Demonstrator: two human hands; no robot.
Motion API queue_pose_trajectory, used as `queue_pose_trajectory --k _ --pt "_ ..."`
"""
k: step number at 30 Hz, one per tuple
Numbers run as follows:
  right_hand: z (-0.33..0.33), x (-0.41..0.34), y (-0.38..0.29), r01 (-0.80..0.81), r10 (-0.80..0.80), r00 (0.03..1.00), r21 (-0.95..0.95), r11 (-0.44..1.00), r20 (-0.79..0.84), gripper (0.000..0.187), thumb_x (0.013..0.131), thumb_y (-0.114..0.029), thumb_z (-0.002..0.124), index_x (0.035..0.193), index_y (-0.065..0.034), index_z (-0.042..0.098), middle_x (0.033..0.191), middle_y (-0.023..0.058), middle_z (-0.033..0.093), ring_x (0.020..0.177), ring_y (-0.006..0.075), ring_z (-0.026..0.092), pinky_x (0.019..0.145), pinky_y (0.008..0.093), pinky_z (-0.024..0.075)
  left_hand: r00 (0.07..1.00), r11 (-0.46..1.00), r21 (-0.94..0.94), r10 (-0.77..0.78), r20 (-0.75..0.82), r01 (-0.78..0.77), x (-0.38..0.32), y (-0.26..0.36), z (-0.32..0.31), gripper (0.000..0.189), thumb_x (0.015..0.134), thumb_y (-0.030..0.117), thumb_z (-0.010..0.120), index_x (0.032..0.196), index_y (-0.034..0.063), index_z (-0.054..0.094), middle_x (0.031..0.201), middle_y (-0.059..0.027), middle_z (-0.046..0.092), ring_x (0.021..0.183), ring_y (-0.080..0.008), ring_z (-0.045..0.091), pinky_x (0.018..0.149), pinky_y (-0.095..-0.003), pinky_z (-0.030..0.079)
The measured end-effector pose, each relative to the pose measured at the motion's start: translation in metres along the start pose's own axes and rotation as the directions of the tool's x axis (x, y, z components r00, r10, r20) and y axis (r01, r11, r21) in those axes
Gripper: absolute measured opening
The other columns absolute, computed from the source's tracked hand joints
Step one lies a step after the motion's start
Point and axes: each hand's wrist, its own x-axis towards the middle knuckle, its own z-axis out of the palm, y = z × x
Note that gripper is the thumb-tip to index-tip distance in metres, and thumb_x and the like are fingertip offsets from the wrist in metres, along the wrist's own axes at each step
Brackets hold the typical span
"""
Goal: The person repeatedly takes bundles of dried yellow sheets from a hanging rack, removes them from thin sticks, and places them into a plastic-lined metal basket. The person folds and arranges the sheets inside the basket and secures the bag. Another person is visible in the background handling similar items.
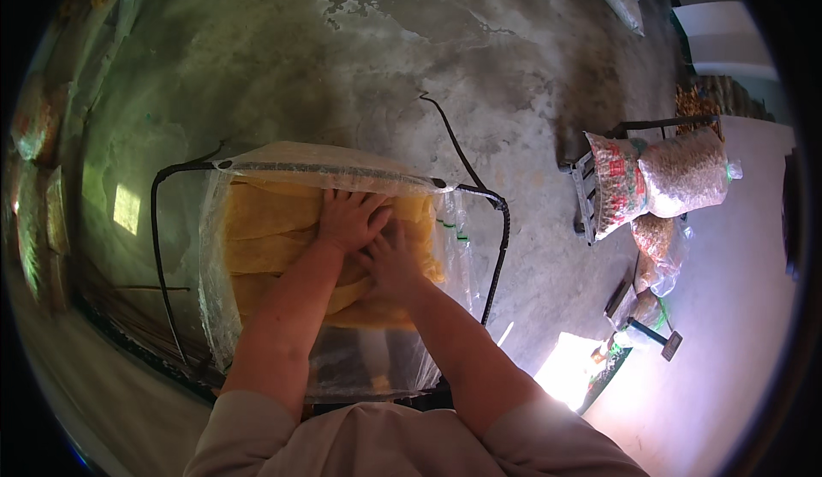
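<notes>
Flat, overlapping yellow sheets (273,252) fill much of a large clear plastic bag (215,323). The bag's mouth hangs spread on a black metal rod frame (504,239), its far edge folded over the rod. My left hand (350,220) lies palm down on the sheets near the far rim, fingers spread. Beside it, slightly blurred, my right hand (393,262) rests on the sheets toward the right side, its fingers apart. The fingertips of the two hands nearly meet. Neither hand grips anything; what lies under the palms is hidden.
Filled sacks (684,172) lie on a low grey cart (584,197) at the right. A platform scale (621,303) with a display post stands nearer. A bent rod (449,133) sticks out beyond the frame. More bags (35,124) line the left wall, above the concrete floor (270,66).
</notes>
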Motion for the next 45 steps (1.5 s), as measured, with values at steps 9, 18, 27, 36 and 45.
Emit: queue_pose_trajectory --k 9,18,27,36,45 --pt "-0.089 -0.005 -0.022 -0.086 0.086 0.989 -0.005 0.996 0.116 0.088 0.070 -0.055 0.076 0.144 -0.0182 0.047 0.154 0.0129 0.036 0.146 0.0334 0.024 0.113 0.0699 0.0115 0.997 1.000 -0.028 0.006 -0.072 -0.008 0.022 0.004 -0.033 0.043 0.093 0.041 0.056 0.133 0.0282 0.059 0.138 -0.0056 0.055 0.129 -0.0346 0.045 0.114 -0.0590 0.019" --pt "-0.110 0.007 -0.010 -0.285 0.391 0.726 0.270 0.920 -0.566 0.077 0.087 -0.054 0.061 0.153 -0.0231 0.034 0.156 0.0160 0.031 0.146 0.0352 0.026 0.115 0.0639 0.0126 0.995 0.996 -0.054 -0.061 0.082 0.066 0.022 0.014 -0.079 0.050 0.096 0.038 0.051 0.144 0.0242 0.049 0.149 -0.0017 0.045 0.142 -0.0346 0.033 0.117 -0.0588 0.015" --pt "-0.072 0.015 -0.005 -0.395 0.519 0.730 0.345 0.851 -0.444 0.087 0.085 -0.059 0.059 0.156 -0.0244 0.023 0.164 0.0127 0.010 0.152 0.0312 0.008 0.117 0.0613 -0.0016 0.767 0.724 0.266 -0.631 -0.117 0.636 -0.038 -0.019 -0.131 0.052 0.096 0.049 0.049 0.147 0.0401 0.042 0.161 0.0040 0.026 0.150 -0.0329 0.015 0.115 -0.0669 0.004" --pt "0.004 0.038 0.018 -0.399 0.491 0.670 0.288 0.871 -0.557 0.090 0.085 -0.065 0.056 0.157 -0.0260 0.020 0.165 0.0131 0.009 0.151 0.0330 0.009 0.116 0.0636 0.0001 0.777 0.730 0.274 -0.611 -0.149 0.626 -0.060 -0.039 -0.073 0.056 0.095 0.052 0.050 0.149 0.0432 0.037 0.163 0.0056 0.019 0.151 -0.0322 0.011 0.114 -0.0680 -0.002" --pt "-0.049 0.023 0.009 -0.375 0.457 0.690 0.263 0.889 -0.561 0.087 0.087 -0.060 0.058 0.157 -0.0230 0.021 0.163 0.0140 0.015 0.150 0.0318 0.015 0.116 0.0643 0.0083 0.781 0.774 0.182 -0.623 0.044 0.606 -0.053 0.008 -0.184 0.054 0.092 0.039 0.058 0.143 0.0254 0.047 0.151 -0.0070 0.037 0.141 -0.0342 0.032 0.112 -0.0591 0.026"
